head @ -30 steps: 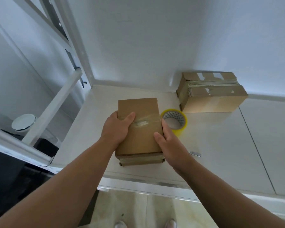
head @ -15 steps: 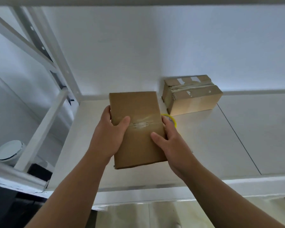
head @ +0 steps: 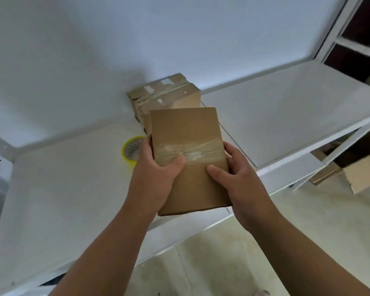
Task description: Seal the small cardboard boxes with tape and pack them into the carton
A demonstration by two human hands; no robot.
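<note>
Readable text: none anywhere in this view.
Held cardboard box (head: 185, 127): plain brown face with no print, label or number that can be made out.
Clear tape (head: 190, 153) across that box: glossy and wrinkled, no lettering on it.
Second box (head: 186, 99) by the wall: white patches (head: 166, 82) on its top, too blurred to show any letters.
Tape roll (head: 130, 151) on the worktop (head: 73, 189): yellow rim and a dotted pattern inside the core, no brand legible.
Carton (head: 363, 174) at the right: bare brown flaps, no marks legible.
</note>
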